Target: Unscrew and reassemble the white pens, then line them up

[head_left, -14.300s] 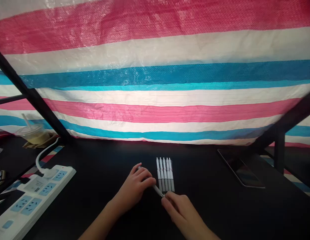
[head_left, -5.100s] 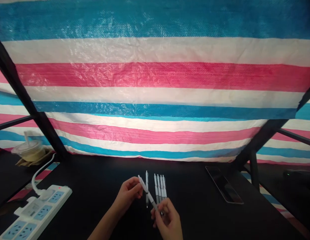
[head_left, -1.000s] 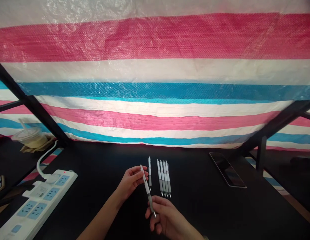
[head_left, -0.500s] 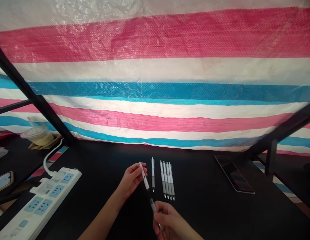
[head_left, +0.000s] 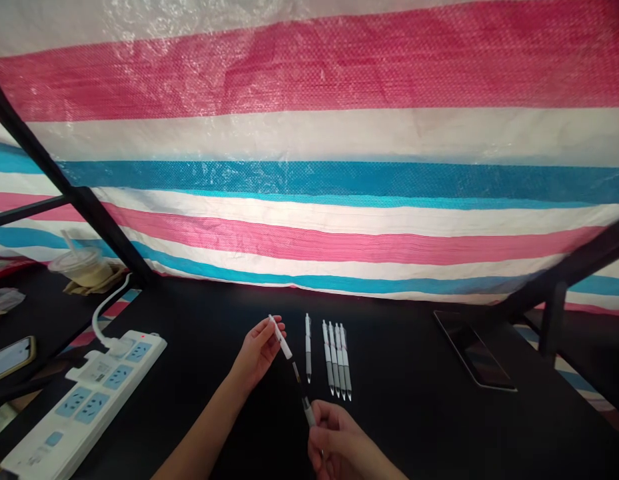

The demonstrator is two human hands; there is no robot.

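My left hand (head_left: 256,350) pinches the white upper barrel (head_left: 280,337) of a pen, held slanted above the black table (head_left: 404,413). My right hand (head_left: 339,447) grips the grey lower piece (head_left: 308,413) of the same pen. The two pieces are pulled apart, and a thin dark refill (head_left: 296,373) shows between them. One white pen (head_left: 308,347) lies alone on the table just right of my left hand. A row of three white pens (head_left: 336,360) lies side by side further right, tips toward me.
A white power strip (head_left: 84,400) with a cable lies at the left. A dark phone (head_left: 474,350) rests at the right near a black frame leg. A lidded drink cup (head_left: 82,267) and another phone (head_left: 9,357) sit far left. A striped tarp (head_left: 309,167) hangs behind.
The pen held between both hands has come apart: my right hand drew the grey lower piece toward me, baring the refill. Earlier a row of five pens lay together; now one lies apart.
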